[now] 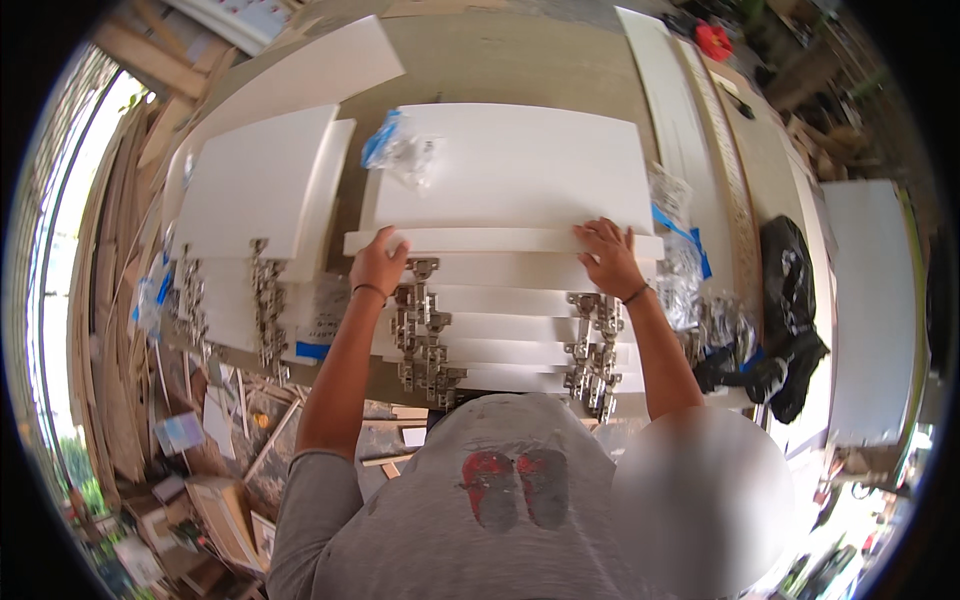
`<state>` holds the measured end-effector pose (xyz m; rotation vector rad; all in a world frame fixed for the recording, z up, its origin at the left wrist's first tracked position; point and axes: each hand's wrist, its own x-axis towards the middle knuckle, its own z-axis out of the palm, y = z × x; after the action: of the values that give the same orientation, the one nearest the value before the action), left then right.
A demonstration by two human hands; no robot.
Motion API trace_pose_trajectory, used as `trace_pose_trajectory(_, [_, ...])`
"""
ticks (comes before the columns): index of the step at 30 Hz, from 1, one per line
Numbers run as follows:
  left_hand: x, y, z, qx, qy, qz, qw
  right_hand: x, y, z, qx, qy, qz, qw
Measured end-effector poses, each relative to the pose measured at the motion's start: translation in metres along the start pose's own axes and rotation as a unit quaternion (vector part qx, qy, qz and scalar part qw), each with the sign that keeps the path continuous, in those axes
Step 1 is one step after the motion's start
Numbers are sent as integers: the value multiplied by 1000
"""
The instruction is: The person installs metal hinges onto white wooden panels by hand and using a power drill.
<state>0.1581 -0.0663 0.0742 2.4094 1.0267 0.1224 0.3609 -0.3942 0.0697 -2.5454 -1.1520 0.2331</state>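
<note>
A stack of white cabinet door panels (520, 165) lies stepped on the workbench, each lower panel showing metal hinges (420, 340) along its near edge. My left hand (378, 262) grips the near left edge of the top panel. My right hand (607, 255) presses flat on the same panel's near right edge, fingers spread. A second column of hinges (595, 350) sits below my right wrist. A clear plastic bag with blue trim (400, 148) rests on the top panel's far left corner.
Another stack of white panels (255, 185) with hinges (268, 305) lies to the left. Bags of hardware (680, 255) and a black bag (790, 300) sit at the right. Long white boards (680, 110) run along the far right. Wood scraps (200, 470) litter the floor.
</note>
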Motion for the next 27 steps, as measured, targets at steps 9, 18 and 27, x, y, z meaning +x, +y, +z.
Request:
trace_pose_trajectory(9, [-7,-7,0,28,-11,0,1000,-20,-4,-1,-7,7,-8,1000])
trace_pose_trajectory(18, [-15,6,-26,76,-113,17,991,-25,-8,0,-21,18,-15,999])
trace_pose_trajectory(27, [-11,-1,-14,63,-85,38,994,-30,1,-13,122,142,-32,982])
